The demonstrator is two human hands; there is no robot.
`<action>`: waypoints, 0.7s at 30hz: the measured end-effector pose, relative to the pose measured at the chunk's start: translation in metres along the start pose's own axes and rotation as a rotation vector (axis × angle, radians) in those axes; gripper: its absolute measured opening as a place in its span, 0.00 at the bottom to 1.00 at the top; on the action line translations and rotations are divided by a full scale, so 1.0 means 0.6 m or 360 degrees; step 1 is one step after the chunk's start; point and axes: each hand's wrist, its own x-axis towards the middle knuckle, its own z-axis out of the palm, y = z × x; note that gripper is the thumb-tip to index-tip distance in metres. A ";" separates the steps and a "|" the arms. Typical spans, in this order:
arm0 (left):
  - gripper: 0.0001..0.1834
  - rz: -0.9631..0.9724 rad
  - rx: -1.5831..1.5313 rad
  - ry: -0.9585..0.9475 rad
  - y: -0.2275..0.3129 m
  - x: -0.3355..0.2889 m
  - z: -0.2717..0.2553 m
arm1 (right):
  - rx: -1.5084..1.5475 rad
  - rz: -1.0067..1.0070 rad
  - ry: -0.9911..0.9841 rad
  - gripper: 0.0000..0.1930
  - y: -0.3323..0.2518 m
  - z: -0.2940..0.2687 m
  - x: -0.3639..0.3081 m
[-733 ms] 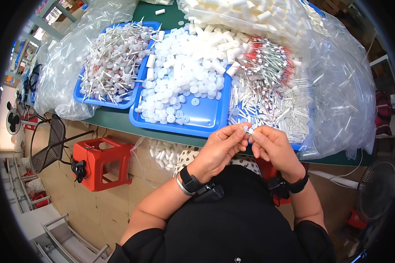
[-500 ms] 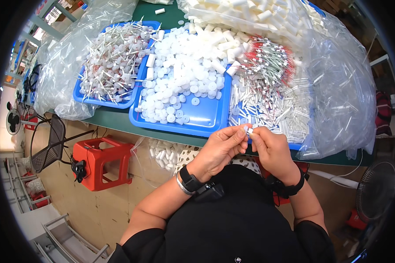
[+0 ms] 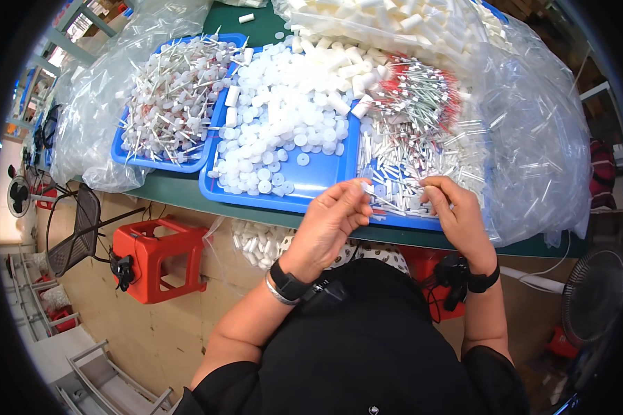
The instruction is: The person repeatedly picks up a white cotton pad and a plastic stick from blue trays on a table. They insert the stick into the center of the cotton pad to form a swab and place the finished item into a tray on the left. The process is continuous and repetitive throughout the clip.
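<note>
My left hand (image 3: 338, 216) is closed in a pinch at the near edge of the right blue tray (image 3: 422, 221). A small white plastic piece (image 3: 367, 187) shows between its thumb and forefinger; its exact kind is too small to make out. My right hand (image 3: 458, 216) hovers over the same tray, thumb and forefinger apart, nothing visible between them. Beneath it lie many thin white tubes (image 3: 472, 181). Behind them is a bundle of red-and-white wired parts (image 3: 422, 97). The middle blue tray (image 3: 318, 181), left of my left hand, holds translucent white discs (image 3: 264, 158).
Farther left, another blue tray (image 3: 121, 153) is heaped with assembled stick-like parts (image 3: 176, 97). White foam-like cylinders (image 3: 401, 24) pile up at the back. Clear plastic bags (image 3: 533, 145) flank the trays. On the floor are a red stool (image 3: 163, 256) and a fan (image 3: 594, 297).
My hands have separated. The right one has moved right and its fingers have opened; the left has shifted slightly left and up, still pinching the small white piece.
</note>
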 end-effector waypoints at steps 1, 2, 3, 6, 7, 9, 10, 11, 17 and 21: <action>0.16 0.0026 0.0003 -0.0043 0.006 0.000 -0.006 | -0.0325 -0.0213 0.0037 0.06 0.014 -0.008 0.002; 0.16 0.0047 0.0007 -0.0032 0.009 0.000 -0.002 | -0.0652 -0.0425 0.0074 0.05 0.020 -0.012 0.003; 0.17 0.0072 0.0011 -0.0019 0.014 -0.002 0.004 | -0.0689 -0.0425 0.0065 0.04 0.016 -0.011 0.001; 0.17 0.0086 0.0060 -0.0012 0.010 0.002 0.005 | -0.0926 -0.0591 -0.0075 0.05 0.026 -0.006 0.004; 0.17 0.0080 0.0081 -0.0013 0.008 0.003 0.004 | -0.0966 -0.0567 -0.0055 0.05 0.024 -0.006 0.003; 0.17 0.0076 0.0081 0.0012 0.006 0.002 0.005 | -0.1044 -0.0517 -0.0015 0.06 0.022 -0.004 0.000; 0.17 0.0073 0.0081 0.0025 0.006 0.002 0.006 | -0.1051 -0.0519 -0.0016 0.06 0.023 -0.004 0.000; 0.17 0.0076 0.0084 0.0021 0.005 0.002 0.006 | -0.1058 -0.0521 -0.0016 0.06 0.024 -0.004 0.001; 0.17 0.0071 0.0083 0.0006 -0.001 0.004 0.011 | -0.1227 -0.0518 0.0048 0.05 0.032 0.013 0.010; 0.17 0.0057 0.0082 0.0025 -0.001 0.001 0.015 | -0.1408 -0.0537 -0.0003 0.04 0.042 0.021 0.018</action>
